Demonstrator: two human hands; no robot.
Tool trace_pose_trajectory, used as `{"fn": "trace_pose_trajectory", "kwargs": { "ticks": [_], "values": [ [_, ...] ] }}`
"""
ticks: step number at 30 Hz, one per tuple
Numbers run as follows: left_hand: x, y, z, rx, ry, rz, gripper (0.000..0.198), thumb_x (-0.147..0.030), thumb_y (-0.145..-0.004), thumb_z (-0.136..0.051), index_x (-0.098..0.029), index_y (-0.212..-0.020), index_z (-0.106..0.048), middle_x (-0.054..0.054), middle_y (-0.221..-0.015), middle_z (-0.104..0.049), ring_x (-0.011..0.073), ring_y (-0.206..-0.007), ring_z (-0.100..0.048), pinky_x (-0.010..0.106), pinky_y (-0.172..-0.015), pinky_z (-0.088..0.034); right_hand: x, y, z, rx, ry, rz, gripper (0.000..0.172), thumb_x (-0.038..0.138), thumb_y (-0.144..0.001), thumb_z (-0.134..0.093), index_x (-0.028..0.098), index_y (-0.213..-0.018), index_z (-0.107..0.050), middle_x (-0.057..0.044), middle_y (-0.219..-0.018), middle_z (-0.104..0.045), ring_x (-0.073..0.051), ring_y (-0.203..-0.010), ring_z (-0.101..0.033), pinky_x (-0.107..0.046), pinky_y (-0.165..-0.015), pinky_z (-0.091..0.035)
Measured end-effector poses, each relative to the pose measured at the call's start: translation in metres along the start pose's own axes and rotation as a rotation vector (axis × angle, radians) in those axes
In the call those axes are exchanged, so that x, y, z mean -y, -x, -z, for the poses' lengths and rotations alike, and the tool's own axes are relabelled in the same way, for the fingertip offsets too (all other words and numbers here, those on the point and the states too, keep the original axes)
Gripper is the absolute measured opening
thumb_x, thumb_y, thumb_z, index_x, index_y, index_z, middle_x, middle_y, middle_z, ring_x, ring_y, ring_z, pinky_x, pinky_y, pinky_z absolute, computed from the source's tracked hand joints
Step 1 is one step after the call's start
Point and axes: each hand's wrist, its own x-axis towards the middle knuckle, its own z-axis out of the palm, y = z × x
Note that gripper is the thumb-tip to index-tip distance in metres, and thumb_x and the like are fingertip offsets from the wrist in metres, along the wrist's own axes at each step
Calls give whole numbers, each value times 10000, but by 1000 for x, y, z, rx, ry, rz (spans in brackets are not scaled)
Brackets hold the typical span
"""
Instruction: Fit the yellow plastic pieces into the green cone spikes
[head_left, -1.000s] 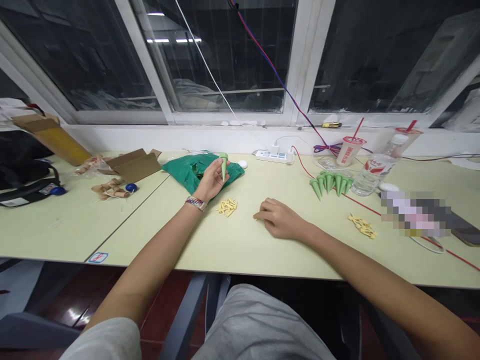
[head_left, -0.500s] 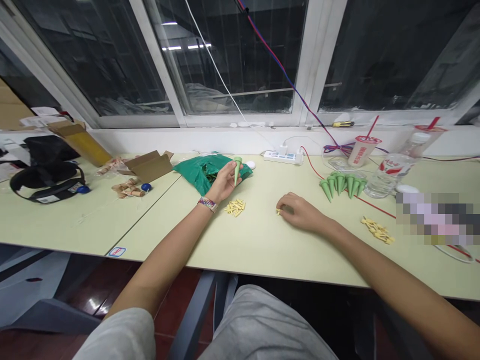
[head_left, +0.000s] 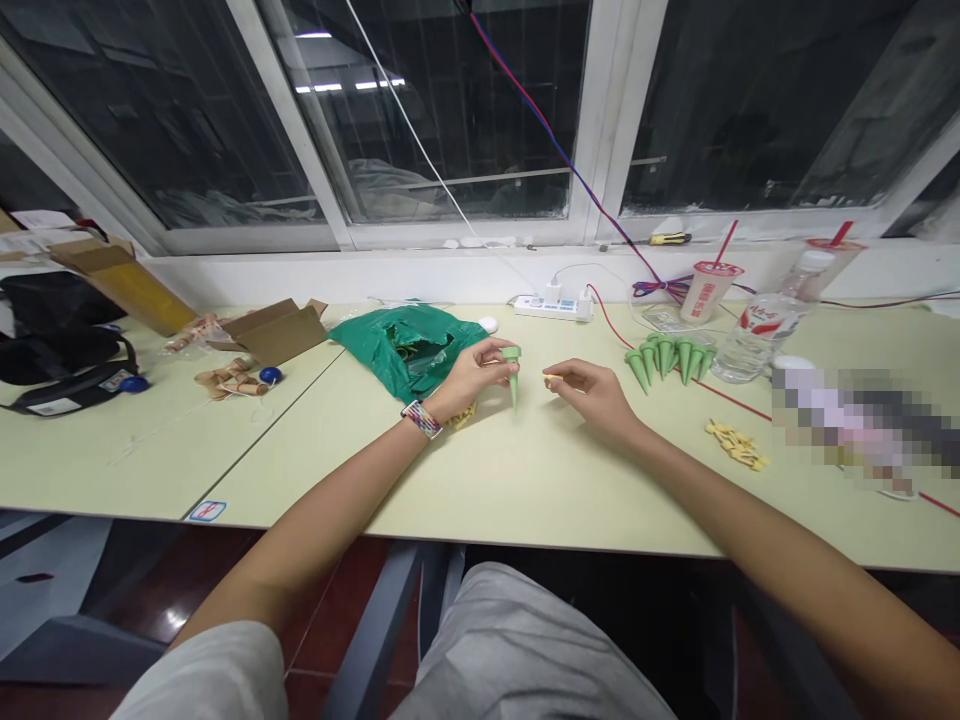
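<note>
My left hand [head_left: 474, 380] pinches a green plastic spike [head_left: 514, 385] by its wide head, the point facing down above the table. To the right, my right hand [head_left: 596, 395] holds a small yellow plastic piece [head_left: 551, 378] between thumb and fingertips, a short gap from the spike. Partly hidden behind my left wrist lies a pile of yellow pieces [head_left: 463, 415]. Several more green spikes [head_left: 667, 357] lie in a group beyond my right hand. A second heap of yellow pieces [head_left: 736, 445] rests to the right of my right forearm.
A torn green plastic bag [head_left: 375, 345] lies behind my left hand. A water bottle [head_left: 757, 330], a drink cup [head_left: 709, 292] and a power strip [head_left: 553, 306] stand along the back. On the left are an open cardboard box [head_left: 274, 335] and wooden toy parts [head_left: 229, 380].
My left hand has moved right and turned the spike more upright, point down. My right hand has lifted the yellow piece from near the table and brought it closer. The view has shifted slightly.
</note>
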Motion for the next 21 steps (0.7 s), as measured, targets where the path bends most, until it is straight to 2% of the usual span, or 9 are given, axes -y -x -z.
{"fn": "trace_pose_trajectory", "kwargs": {
  "ticks": [3,6,11,15,17,21],
  "values": [
    [-2,6,-10,66,-75,-13,451,-350,-739,-921,-205,-1122,-731,25,-821,-704,176,-769,-701,299,-719,-586,3,2,-3,-14,-1,30,267,464,-890,-762,226,-1010,-758,-45,-938,-761,-210,-876,-734,-397,-858,-624],
    [-7,11,-17,90,-125,-35,449,-338,-745,-919,-203,-1123,-719,8,-751,-691,174,-708,-699,303,-708,-574,7,4,-6,-30,43,111,235,461,-914,-747,231,-963,-736,-38,-931,-753,-201,-857,-725,-380,-843,-627],
    [-12,14,-24,99,-179,-77,422,-340,-736,-929,-214,-1071,-705,18,-793,-705,167,-694,-687,294,-685,-548,15,7,-7,-25,118,237,174,400,-980,-677,249,-974,-761,-54,-963,-759,-211,-868,-724,-390,-835,-626],
    [-12,15,-28,73,-197,-116,441,-364,-717,-948,-221,-1031,-672,9,-794,-692,161,-692,-666,284,-659,-524,18,8,-6,-12,180,281,156,375,-998,-657,262,-980,-763,-54,-951,-759,-210,-849,-719,-389,-819,-617],
    [-13,18,-30,29,-225,-151,466,-361,-690,-967,-226,-1002,-649,-5,-768,-663,151,-670,-640,268,-618,-490,18,8,-5,-17,162,251,162,401,-984,-681,256,-970,-751,-52,-930,-763,-212,-836,-726,-391,-811,-618],
    [-17,23,-33,-33,-284,-227,484,-367,-685,-975,-237,-985,-619,-4,-786,-655,155,-693,-635,276,-630,-486,18,5,-5,5,-61,50,312,527,-881,-789,228,-911,-706,-41,-830,-746,-222,-785,-751,-385,-763,-637]
  ]
}}
